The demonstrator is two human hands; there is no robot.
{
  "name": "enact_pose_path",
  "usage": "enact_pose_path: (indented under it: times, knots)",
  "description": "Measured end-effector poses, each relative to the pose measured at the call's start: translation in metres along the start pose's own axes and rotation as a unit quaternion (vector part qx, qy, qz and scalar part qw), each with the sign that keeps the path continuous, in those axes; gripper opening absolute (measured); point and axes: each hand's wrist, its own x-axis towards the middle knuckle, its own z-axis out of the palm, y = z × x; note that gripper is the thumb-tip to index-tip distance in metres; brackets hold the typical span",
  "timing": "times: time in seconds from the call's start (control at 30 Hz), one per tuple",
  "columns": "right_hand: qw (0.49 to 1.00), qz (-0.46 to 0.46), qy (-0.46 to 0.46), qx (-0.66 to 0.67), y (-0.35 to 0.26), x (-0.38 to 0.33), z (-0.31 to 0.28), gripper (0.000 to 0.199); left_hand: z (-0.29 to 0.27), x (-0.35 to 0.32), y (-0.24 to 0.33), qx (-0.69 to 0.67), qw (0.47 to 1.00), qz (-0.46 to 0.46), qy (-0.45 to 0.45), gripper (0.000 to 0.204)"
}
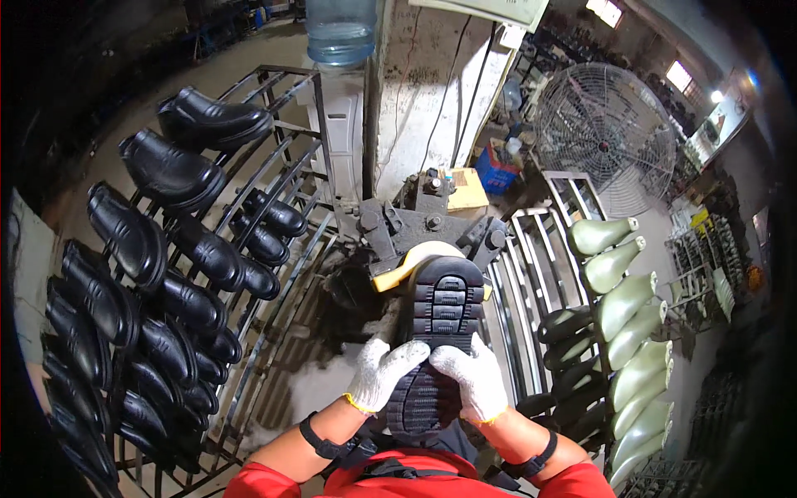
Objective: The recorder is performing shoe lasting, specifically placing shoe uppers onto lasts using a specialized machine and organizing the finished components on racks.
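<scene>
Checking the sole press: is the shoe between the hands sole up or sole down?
Sole up: the black shoe shows its ridged tread to the camera.

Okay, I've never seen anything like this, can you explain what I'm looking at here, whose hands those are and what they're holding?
This is one picture from a camera worn on a person's head, looking down, so edges bend. The person's left hand in a white knit glove and right hand in a white knit glove grip a black shoe with a ridged rubber sole, sole up, its toe against a grey metal machine with a yellow pad. At left, a metal rack carries glossy black shoes. At right stand pale green shoe forms.
</scene>
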Motion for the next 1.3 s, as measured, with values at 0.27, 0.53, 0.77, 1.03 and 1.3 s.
enact_pose_path:
  times: [0.27, 0.53, 0.77, 1.03, 1.3]
  knots:
    - [0.995, -0.066, 0.057, -0.047, 0.046, -0.020, -0.007, 0.036, -0.016, -0.027, -0.028, 0.077, 0.994, 0.043, -0.060, 0.080]
    - [0.958, -0.173, 0.143, -0.178, 0.087, -0.065, 0.008, 0.031, -0.050, -0.078, -0.123, -0.141, 0.982, -0.062, -0.105, 0.078]
    - [0.855, -0.140, -0.082, -0.493, 0.148, -0.158, -0.039, 0.036, -0.073, -0.173, -0.040, 0.179, 0.952, -0.038, -0.244, 0.132]
    - [0.864, 0.276, -0.344, -0.243, 0.273, -0.022, -0.004, 0.077, -0.320, -0.245, -0.184, 0.187, 0.976, -0.033, 0.106, 0.033]
    - [0.924, 0.202, -0.169, -0.277, 0.299, 0.013, -0.046, 0.110, -0.335, -0.109, -0.072, 0.072, 0.797, 0.005, 0.600, 0.047]
